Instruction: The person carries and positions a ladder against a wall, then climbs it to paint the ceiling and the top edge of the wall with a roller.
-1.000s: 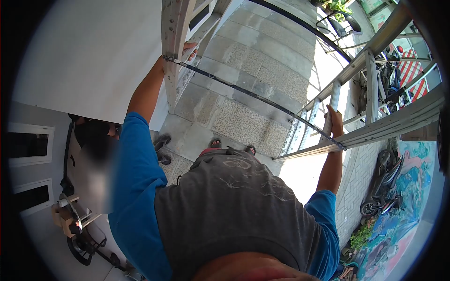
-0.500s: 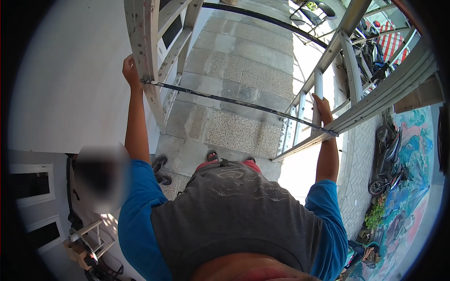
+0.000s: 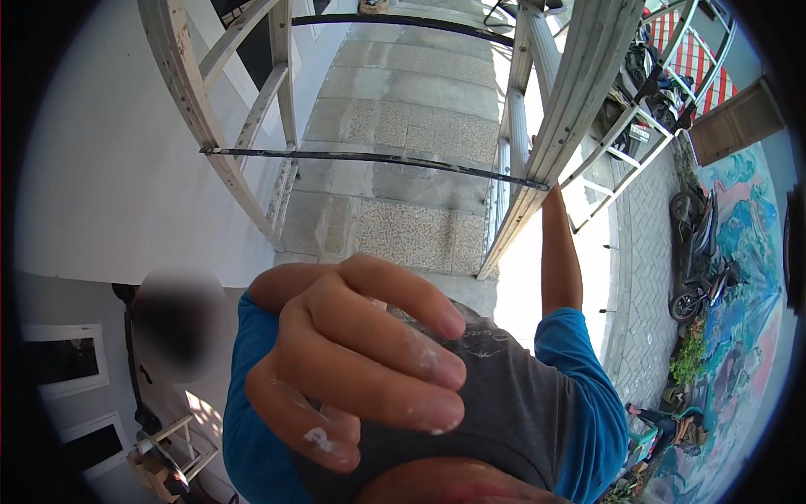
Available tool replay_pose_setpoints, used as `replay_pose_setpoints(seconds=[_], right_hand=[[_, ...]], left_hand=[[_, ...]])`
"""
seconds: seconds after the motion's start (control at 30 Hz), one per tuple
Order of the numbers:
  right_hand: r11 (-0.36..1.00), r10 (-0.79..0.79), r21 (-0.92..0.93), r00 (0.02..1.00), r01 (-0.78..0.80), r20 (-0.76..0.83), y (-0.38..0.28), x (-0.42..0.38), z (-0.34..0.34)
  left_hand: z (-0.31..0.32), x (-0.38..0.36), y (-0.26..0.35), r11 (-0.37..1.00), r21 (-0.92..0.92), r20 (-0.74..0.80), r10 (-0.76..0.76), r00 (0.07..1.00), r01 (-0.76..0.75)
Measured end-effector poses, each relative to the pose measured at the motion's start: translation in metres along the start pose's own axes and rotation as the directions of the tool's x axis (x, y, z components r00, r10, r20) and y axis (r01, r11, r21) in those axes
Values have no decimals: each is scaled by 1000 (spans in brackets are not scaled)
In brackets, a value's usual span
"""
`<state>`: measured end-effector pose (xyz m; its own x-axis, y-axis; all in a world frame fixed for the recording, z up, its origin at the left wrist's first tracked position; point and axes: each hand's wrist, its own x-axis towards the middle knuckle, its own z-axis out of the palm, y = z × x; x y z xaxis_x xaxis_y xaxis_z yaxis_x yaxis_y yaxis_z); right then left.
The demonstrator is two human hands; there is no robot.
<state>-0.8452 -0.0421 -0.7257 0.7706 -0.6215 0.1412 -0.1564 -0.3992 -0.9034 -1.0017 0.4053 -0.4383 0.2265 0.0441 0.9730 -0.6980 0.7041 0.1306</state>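
Observation:
My left hand (image 3: 361, 353) is raised close to the camera, in front of my chest. Its fingers are bent and apart, with white smudges on them, and nothing shows between them. A worn metal ladder (image 3: 579, 92) stands before me, with one runged side at left and another at right. Two dark bars link these sides; the nearer bar (image 3: 378, 161) crosses at the front. My right arm reaches up to the right side's rail. Most of my right hand (image 3: 534, 143) is hidden behind that rail, where it appears to grip it.
At left is a white wall (image 3: 101, 168), with a person, blurred, below it. Paving (image 3: 411, 227) runs between the ladder sides. Farther right are another metal frame (image 3: 617, 172), a parked motorbike (image 3: 693, 252) and a painted wall (image 3: 739, 336). A small wooden-looking frame (image 3: 180, 445) is at lower left.
My left hand has come away from the ladder's left side and up toward the camera. My right hand is now mostly hidden behind the rail. The ladder appears shifted left in view.

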Motion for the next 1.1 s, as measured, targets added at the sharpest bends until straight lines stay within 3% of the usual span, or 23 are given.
replay_pose_setpoints(seconds=[0.03,0.1,0.33,0.57,0.83,0.87,0.97,1.1], right_hand=[[984,101,145,995,-100,3,-9,-18,-11],[910,263,322,964,-260,33,-13,-54,-37],[819,487,304,870,-486,79,85,-170,-137],[740,605,343,795,-579,37,147,-239,-207],[697,621,491,782,-523,-48,176,-263,-234],[690,623,505,781,-519,-48,177,-263,-235],[686,633,505,772,-524,-58,178,-265,-238],[695,640,484,764,-531,-81,177,-258,-241]], left_hand=[[26,10,5,985,-152,-98,-95,991,80],[69,27,1,977,-212,-230,-71,971,21],[160,8,-32,874,-473,-148,-205,968,113],[227,-4,-52,678,-704,1,-295,955,210],[272,-6,-94,403,-856,186,-345,920,325],[300,-9,-98,369,-867,206,-346,915,335],[255,-3,-102,268,-896,249,-355,901,353],[276,-10,-124,121,-922,307,-350,885,368]])
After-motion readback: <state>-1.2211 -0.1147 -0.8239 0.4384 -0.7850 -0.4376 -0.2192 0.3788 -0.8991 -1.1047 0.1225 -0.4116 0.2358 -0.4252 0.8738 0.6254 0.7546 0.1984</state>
